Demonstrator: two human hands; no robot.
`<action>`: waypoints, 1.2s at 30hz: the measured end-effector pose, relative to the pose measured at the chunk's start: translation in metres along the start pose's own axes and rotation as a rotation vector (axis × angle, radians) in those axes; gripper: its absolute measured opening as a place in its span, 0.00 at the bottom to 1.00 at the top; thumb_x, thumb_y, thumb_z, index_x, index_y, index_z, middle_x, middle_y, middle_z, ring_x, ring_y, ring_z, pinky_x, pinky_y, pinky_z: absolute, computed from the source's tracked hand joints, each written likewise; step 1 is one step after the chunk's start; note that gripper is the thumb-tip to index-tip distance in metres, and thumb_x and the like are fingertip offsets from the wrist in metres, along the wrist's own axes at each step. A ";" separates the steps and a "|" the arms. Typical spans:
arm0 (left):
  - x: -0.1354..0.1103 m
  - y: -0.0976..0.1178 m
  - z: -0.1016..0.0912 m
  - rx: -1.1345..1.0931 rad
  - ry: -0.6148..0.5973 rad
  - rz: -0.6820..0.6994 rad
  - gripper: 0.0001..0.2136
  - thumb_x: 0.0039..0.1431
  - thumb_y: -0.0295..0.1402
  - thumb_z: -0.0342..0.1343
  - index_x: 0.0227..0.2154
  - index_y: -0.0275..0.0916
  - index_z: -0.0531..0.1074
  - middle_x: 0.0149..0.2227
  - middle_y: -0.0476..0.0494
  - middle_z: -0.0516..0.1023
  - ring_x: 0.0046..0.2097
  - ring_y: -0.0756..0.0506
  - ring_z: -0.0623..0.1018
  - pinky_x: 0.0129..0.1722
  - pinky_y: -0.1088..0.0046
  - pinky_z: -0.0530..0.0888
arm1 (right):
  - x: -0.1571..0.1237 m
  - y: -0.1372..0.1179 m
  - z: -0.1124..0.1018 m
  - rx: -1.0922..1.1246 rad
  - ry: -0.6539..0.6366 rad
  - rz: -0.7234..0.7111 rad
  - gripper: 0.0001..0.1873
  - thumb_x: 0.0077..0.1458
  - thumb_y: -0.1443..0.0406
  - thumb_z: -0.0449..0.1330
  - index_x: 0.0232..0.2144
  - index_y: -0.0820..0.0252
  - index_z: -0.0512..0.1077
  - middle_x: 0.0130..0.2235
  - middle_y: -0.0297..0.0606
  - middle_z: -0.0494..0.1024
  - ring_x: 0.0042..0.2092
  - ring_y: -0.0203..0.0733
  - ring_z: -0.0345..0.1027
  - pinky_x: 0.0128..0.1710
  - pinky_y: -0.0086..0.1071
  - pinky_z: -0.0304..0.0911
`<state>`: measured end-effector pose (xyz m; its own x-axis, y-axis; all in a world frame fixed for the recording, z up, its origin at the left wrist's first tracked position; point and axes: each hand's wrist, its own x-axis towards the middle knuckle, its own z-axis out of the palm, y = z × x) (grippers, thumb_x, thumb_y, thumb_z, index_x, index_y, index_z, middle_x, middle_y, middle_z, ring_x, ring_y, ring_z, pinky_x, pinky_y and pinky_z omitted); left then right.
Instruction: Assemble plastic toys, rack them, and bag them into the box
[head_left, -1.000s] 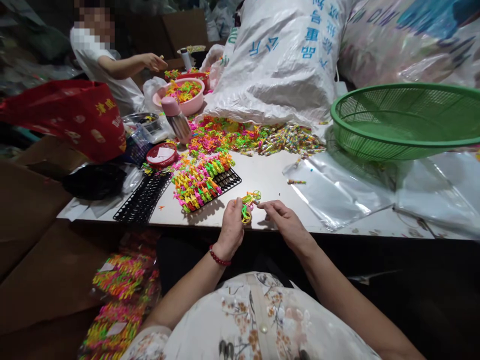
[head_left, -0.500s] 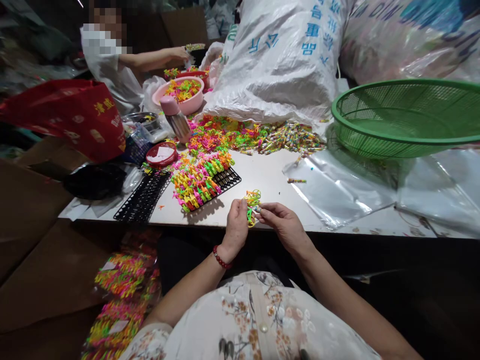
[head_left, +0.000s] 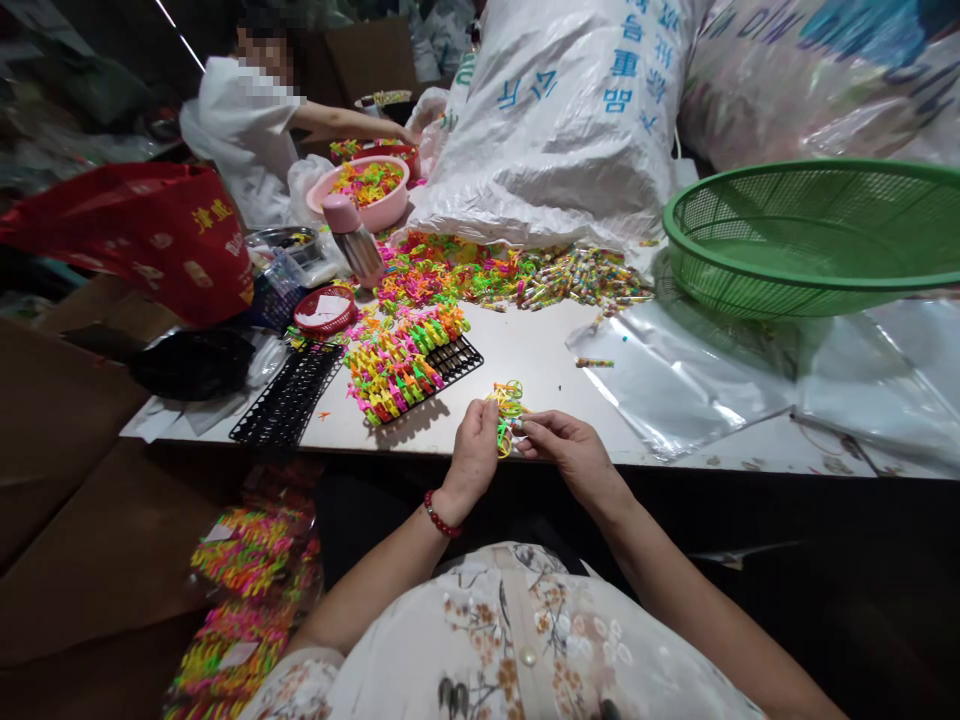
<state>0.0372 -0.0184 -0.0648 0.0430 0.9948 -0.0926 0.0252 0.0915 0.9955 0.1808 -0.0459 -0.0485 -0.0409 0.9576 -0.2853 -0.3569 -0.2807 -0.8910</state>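
Note:
My left hand [head_left: 471, 455] is closed round a small bunch of bright plastic toy pieces [head_left: 507, 405], yellow, green and orange, held just above the near edge of the white table [head_left: 525, 350]. My right hand [head_left: 568, 448] pinches the same bunch from the right, fingers pressed together on one piece. Just beyond my hands lies a black grid tray [head_left: 450, 362] half filled with rows of coloured pieces [head_left: 394, 362]. A second, bare black grid tray [head_left: 289, 395] lies to its left.
A heap of loose coloured pieces [head_left: 480, 272] lies before a big white sack [head_left: 559, 120]. A green mesh basket [head_left: 810, 235] and clear plastic bags [head_left: 675, 380] are at right. A pink bowl [head_left: 364, 190], a red bag [head_left: 150, 235] and another person [head_left: 247, 110] are at back left.
My right hand has closed in on the bunch and now pinches it. The other person has leaned right, their arm reaching past the pink bowl.

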 end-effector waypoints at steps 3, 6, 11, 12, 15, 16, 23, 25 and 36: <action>0.002 0.001 -0.004 0.118 0.000 0.009 0.16 0.65 0.46 0.47 0.28 0.40 0.61 0.26 0.52 0.63 0.29 0.50 0.64 0.29 0.75 0.60 | -0.001 0.000 0.000 -0.057 -0.013 -0.031 0.17 0.41 0.55 0.72 0.32 0.59 0.79 0.31 0.34 0.81 0.30 0.36 0.74 0.37 0.33 0.73; 0.002 0.003 -0.007 0.201 0.004 0.021 0.15 0.66 0.44 0.47 0.27 0.40 0.61 0.25 0.53 0.63 0.29 0.51 0.63 0.29 0.75 0.60 | -0.003 0.002 0.002 -0.118 -0.053 -0.085 0.15 0.42 0.56 0.72 0.31 0.58 0.79 0.31 0.34 0.80 0.31 0.36 0.73 0.37 0.33 0.72; 0.004 0.007 -0.009 0.209 -0.003 0.049 0.15 0.66 0.44 0.46 0.27 0.39 0.60 0.26 0.53 0.63 0.29 0.51 0.64 0.30 0.75 0.62 | -0.006 0.009 0.005 -0.192 -0.133 -0.138 0.15 0.48 0.55 0.69 0.35 0.58 0.78 0.33 0.34 0.80 0.29 0.36 0.72 0.32 0.32 0.71; 0.004 0.008 -0.009 0.204 -0.004 0.051 0.16 0.66 0.44 0.46 0.26 0.40 0.60 0.25 0.53 0.62 0.29 0.51 0.64 0.31 0.75 0.62 | -0.006 0.010 0.004 -0.225 -0.144 -0.165 0.15 0.50 0.55 0.67 0.36 0.58 0.77 0.34 0.35 0.80 0.31 0.37 0.73 0.33 0.33 0.71; 0.004 0.018 -0.009 0.200 0.014 0.044 0.17 0.65 0.47 0.47 0.26 0.40 0.60 0.25 0.53 0.62 0.29 0.51 0.64 0.31 0.75 0.64 | -0.002 0.009 0.002 -0.505 -0.131 -0.372 0.12 0.56 0.59 0.63 0.41 0.57 0.76 0.39 0.39 0.81 0.39 0.43 0.74 0.43 0.39 0.70; 0.003 0.022 -0.010 0.197 0.022 0.047 0.17 0.65 0.47 0.47 0.27 0.40 0.60 0.26 0.53 0.63 0.30 0.51 0.65 0.32 0.75 0.65 | 0.000 0.007 0.001 -0.654 -0.105 -0.477 0.11 0.57 0.61 0.61 0.42 0.57 0.76 0.40 0.40 0.81 0.41 0.45 0.73 0.45 0.41 0.68; -0.007 0.039 -0.030 -0.018 -0.104 -0.078 0.19 0.65 0.51 0.42 0.38 0.39 0.64 0.26 0.51 0.69 0.24 0.51 0.70 0.24 0.76 0.67 | 0.031 0.004 0.005 -1.082 -0.023 -0.832 0.12 0.62 0.66 0.53 0.42 0.60 0.75 0.40 0.45 0.79 0.41 0.45 0.71 0.44 0.38 0.67; -0.010 0.040 -0.042 0.010 -0.082 -0.038 0.18 0.66 0.50 0.44 0.41 0.38 0.65 0.26 0.50 0.71 0.22 0.52 0.70 0.21 0.77 0.66 | 0.039 0.006 0.007 -1.032 -0.056 -0.798 0.12 0.62 0.67 0.52 0.44 0.60 0.74 0.41 0.45 0.79 0.42 0.44 0.72 0.44 0.36 0.67; 0.048 0.067 -0.113 1.061 -0.056 0.871 0.16 0.65 0.27 0.48 0.55 0.40 0.68 0.56 0.40 0.73 0.61 0.43 0.68 0.62 0.57 0.66 | 0.094 0.000 0.049 -0.709 -0.141 -0.450 0.06 0.56 0.63 0.54 0.33 0.58 0.69 0.31 0.34 0.76 0.33 0.38 0.70 0.32 0.30 0.64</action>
<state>-0.0716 0.0405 -0.0006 0.4772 0.7067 0.5223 0.7128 -0.6589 0.2404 0.1310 0.0473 -0.0579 -0.1680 0.9737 0.1539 0.3002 0.1992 -0.9328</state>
